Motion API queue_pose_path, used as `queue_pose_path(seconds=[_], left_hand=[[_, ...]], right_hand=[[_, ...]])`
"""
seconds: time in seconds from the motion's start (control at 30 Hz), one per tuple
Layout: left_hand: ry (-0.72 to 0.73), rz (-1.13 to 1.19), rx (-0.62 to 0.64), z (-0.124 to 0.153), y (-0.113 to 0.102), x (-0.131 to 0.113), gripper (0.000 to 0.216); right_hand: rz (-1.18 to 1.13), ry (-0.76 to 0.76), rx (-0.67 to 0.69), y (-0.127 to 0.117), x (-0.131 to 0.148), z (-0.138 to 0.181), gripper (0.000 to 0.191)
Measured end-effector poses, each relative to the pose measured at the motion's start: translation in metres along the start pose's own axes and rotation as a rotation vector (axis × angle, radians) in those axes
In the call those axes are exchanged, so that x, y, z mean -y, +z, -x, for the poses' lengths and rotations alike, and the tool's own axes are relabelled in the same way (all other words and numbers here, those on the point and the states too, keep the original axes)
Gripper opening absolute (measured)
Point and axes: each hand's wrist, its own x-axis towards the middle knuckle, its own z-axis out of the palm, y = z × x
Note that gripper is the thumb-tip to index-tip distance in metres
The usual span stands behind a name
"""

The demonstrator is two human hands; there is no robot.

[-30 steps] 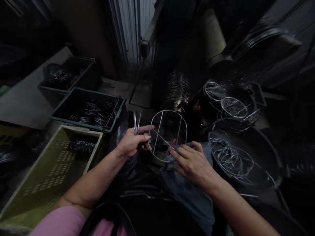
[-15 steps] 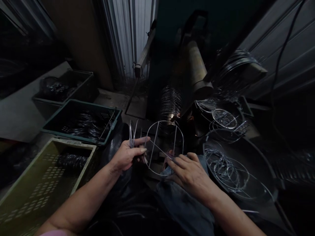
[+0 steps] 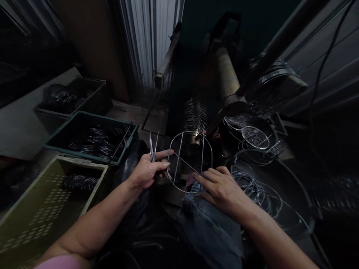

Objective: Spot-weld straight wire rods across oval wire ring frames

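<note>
A round wire frame (image 3: 177, 160) with two parallel cross wires is in front of me, its left edge pinched between the thumb and fingers of my left hand (image 3: 147, 171). Several loose, slightly curved wires (image 3: 152, 146) also stick up from that hand. My right hand (image 3: 221, 188) has its fingers closed on the end of a thin straight wire (image 3: 187, 164), which slants across the frame toward my left fingertips. The frame's top right edge is at the glowing tip (image 3: 204, 133) of a machine arm; whether they touch I cannot tell.
Behind the frame, a stack of wire rings (image 3: 195, 114) surrounds a metal post (image 3: 195, 138). A thick cylindrical machine arm (image 3: 227, 76) hangs above. On the left are a yellow crate (image 3: 36, 209) and a green crate (image 3: 78, 156) with wire parts; on the right, a round tub (image 3: 304, 186) of wire.
Both hands have moved slightly up and to the right with the wire frame. Its upper edge now lies at the machine's tip. The view has shifted a little.
</note>
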Motion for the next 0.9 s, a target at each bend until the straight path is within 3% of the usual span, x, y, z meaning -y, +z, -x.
queue_pose_path(seconds=[0.67,0.8,0.9], left_hand=[[-0.034,0.066,-0.007,-0.002,0.007,-0.003,0.044],[-0.045,0.195,0.01,0.0,0.001,0.009,0.045],[-0.064,0.214,-0.031,0.0,-0.003,0.031,0.048]], right_hand=[[0.018,-0.036,0.008,-0.017,-0.008,0.003,0.032],[0.14,-0.158,-0.089,-0.03,-0.008,0.013,0.036],[0.236,-0.228,-0.167,-0.027,-0.014,-0.005,0.045]])
